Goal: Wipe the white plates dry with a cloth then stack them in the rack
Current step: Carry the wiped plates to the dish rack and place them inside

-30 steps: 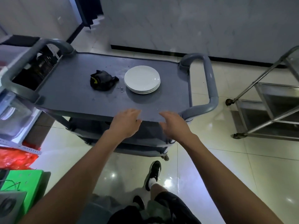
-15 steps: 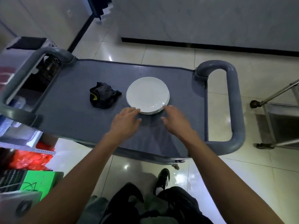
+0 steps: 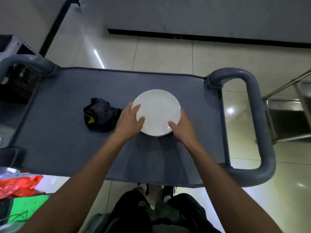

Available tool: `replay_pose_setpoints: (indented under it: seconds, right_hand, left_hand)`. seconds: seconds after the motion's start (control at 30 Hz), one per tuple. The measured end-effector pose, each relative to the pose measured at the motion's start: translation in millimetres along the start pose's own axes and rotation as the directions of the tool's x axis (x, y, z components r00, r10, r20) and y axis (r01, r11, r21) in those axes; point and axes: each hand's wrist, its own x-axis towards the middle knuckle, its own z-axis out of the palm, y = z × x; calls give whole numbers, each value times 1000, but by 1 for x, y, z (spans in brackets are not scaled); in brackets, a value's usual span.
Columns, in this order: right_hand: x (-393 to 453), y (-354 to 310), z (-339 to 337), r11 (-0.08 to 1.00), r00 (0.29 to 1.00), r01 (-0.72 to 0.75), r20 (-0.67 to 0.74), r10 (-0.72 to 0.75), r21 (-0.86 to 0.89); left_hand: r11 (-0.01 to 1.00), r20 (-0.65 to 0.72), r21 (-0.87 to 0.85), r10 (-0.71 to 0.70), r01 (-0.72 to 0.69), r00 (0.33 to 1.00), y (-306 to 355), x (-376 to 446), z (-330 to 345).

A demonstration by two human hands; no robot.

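A small stack of white plates [image 3: 157, 110] sits in the middle of the grey cart top [image 3: 67, 140]. My left hand [image 3: 130, 119] rests on the stack's left edge, with thumb and a finger lying on the top plate. At the right edge my right hand [image 3: 182, 126] has its thumb on the top plate and its fingers curled round the rim. A crumpled black cloth [image 3: 101, 115] with a yellow mark lies on the cart just left of my left hand, touched by neither hand.
The cart has a thick grey handle [image 3: 259, 125] at the right end and another at the far left [image 3: 25, 62]. A steel trolley [image 3: 289, 111] stands on the tiled floor to the right. Shelving with a dark crate [image 3: 18, 83], red plastic [image 3: 18, 184] and a green box are left.
Both hands have moved forward from the cart's near edge onto the plate stack, one at each side. The view has tipped further down over the cart.
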Motion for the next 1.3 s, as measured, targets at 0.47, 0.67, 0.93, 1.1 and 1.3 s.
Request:
replay_pose_setpoints:
  seconds: [0.47,0.67,0.93,1.1,1.3]
  right_hand:
    - [25,-1,23,949,953,-212,-165,254,236]
    - [25,-4,31,945,941,-206,-213,262,252]
    - [19,-4,38,867,903,-280,-192,383,412]
    - [14,-6,38,819,906,-248,-175,385,517]
    - [6,-25,38,832,909,-138,-264,321,538]
  left_hand:
    - [987,84,-159,41,-27,996,-5,51,7]
    - [965,102,-261,57,-29,993,-2,59,7]
    - [958,127,-286,69,-30,989,-6,67,6]
    - [944,100,-326,83,-47,991,-11,60,3]
    - [916,10,-378,147,-133,989,-3,56,-8]
